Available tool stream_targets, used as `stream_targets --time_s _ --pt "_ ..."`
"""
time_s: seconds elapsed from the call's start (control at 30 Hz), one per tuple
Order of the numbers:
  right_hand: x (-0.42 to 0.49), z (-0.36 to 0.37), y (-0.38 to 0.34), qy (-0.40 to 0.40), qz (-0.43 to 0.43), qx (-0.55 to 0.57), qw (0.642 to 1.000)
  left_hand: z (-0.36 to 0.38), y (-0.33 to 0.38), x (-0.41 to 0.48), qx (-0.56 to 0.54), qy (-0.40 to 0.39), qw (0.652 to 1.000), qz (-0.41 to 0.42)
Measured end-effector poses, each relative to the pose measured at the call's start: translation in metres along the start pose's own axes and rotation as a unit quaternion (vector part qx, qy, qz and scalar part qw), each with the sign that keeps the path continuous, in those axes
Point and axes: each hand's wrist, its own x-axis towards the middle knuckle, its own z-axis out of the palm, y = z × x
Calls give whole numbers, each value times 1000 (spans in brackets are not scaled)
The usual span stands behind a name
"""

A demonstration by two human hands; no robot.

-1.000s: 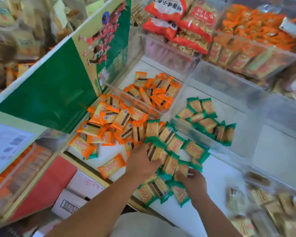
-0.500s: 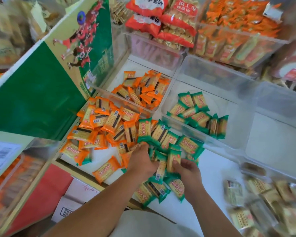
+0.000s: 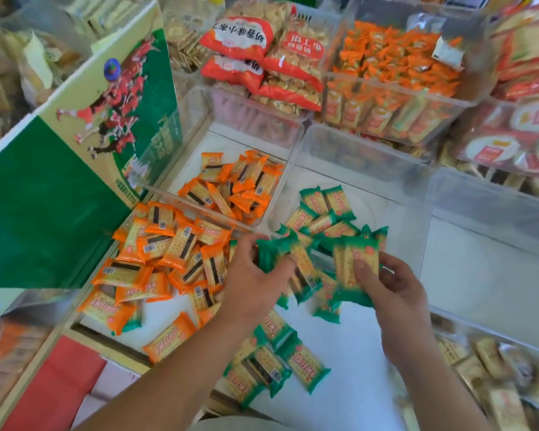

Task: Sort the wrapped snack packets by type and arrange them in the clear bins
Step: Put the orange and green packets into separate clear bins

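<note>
Gripping green packets [image 3: 277,253], the left hand [image 3: 252,281] sits just right of the orange pile [image 3: 168,253] at centre left; the right hand [image 3: 395,293] pinches a green stack [image 3: 357,269] at centre, at the clear bin's [image 3: 355,157] lower edge.

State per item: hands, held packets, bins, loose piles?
left hand, grips green bunch
green bunch, held above the counter
right hand, pinches green stack
green stack, held upright, faces together
orange bin, partly filled with orange packets
green bin, holds a few green packets
loose orange packets, heaped unsorted on the counter
loose green packets, lying unsorted on the counter
</note>
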Motion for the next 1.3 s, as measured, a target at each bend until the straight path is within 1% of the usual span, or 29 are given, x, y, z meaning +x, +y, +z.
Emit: stream_targets --time_s 0.07,0.13,0.23,0.33,0.4,0.43,0.47,0.5,0.57,0.6,0.63,0.67,0.7,0.73,0.77,0.83,0.9,0.97,1.07,1.13,1.2,1.23,1.3 --pt "25 -7 -17 46 -42 -61 996 18 20 22 -19 19 1000 9" --pt "52 -12 -20 71 -60 -146 985 36 27 45 11 43 999 4" --pt "86 -15 -10 46 -49 -236 969 54 20 71 87 36 995 -15" --pt "105 -15 -2 30 -27 -238 970 52 5 70 82 5 996 -23" --pt "105 -18 -1 25 -16 -259 965 40 -12 56 71 6 997 -13" --pt "100 -20 0 25 -27 -278 960 32 -22 47 66 13 998 -15" --pt "91 -22 1 34 -58 -291 954 22 -34 37 69 14 997 -19" --pt "77 -23 4 53 -115 -296 947 12 -48 26 80 7 996 -27" --pt "41 -21 16 90 -279 -286 912 -5 -76 3 109 -6 993 -48" --pt "23 -15 27 76 -339 -286 893 -14 -88 -8 122 -2 991 -55" --pt "9 -8 41 41 -359 -297 884 -22 -99 -18 128 10 990 -61" --pt "3 -1 59 -3 -347 -320 881 -30 -109 -27 131 22 989 -69" --pt "1 5 78 -41 -313 -359 878 -37 -118 -35 143 31 986 -79" --pt "7 9 98 -72 -284 -409 864 -44 -126 -41 158 38 983 -87" --pt "15 11 116 -94 -265 -459 843 -49 -133 -47 172 46 980 -92" --pt "34 11 139 -122 -226 -532 807 -60 -144 -57 185 58 977 -93" --pt "44 8 146 -126 -195 -556 798 -67 -150 -65 208 69 973 -76" --pt "40 4 148 -115 -188 -546 808 -72 -156 -72 235 84 966 -64" --pt "24 -2 151 -85 -172 -485 853 -74 -168 -77 262 109 955 -83" --pt "16 -6 158 -66 -139 -470 869 -71 -175 -78 285 103 949 -87" --pt "9 -12 163 -26 -112 -457 882 -68 -177 -75 308 87 946 -60" --pt "5 -15 164 -6 -82 -452 888 -66 -178 -73 333 77 939 -39" --pt "-2 -20 162 24 23 -455 890 -64 -179 -68 415 49 909 -7"
